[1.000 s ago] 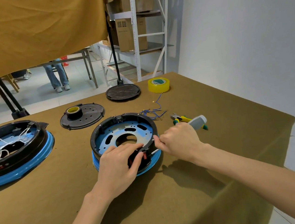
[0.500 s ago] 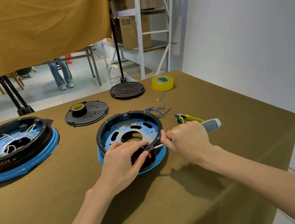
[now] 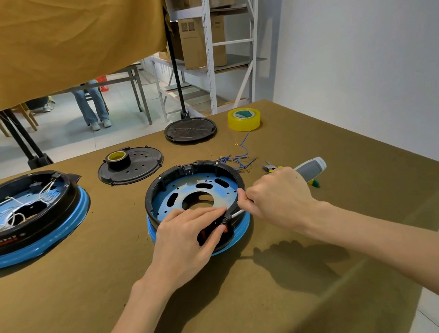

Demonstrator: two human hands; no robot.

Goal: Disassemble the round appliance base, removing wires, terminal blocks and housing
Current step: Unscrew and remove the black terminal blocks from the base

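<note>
While you look down from the head camera, the round base [image 3: 195, 195] sits at the middle of the brown surface [image 3: 329, 276], a black ring on a blue rim with a blue perforated plate inside. Your left hand [image 3: 186, 242] rests on its near edge, fingers curled over the rim and thumb pressed against a black part with red on it; this grip is closed around that near section of the base. Your right hand [image 3: 276, 196] is just right of the base, its grip wrapped round a screwdriver [image 3: 310, 169] whose grey handle sticks out behind the knuckles. The metal shaft runs down-left to the base's near-right rim, beside your left thumb; the tip itself is too small to make out.

Behind the base lie loose blue wires [image 3: 239, 159], and pliers [image 3: 270, 166] lie partly hidden behind your right hand. Farther back sit a yellow tape roll [image 3: 244, 119] and a black disc [image 3: 190, 129]. A second black disc [image 3: 130, 165] carries a small tape roll [image 3: 116, 157]. At far left rests another base [image 3: 29, 215] with white wires inside.
</note>
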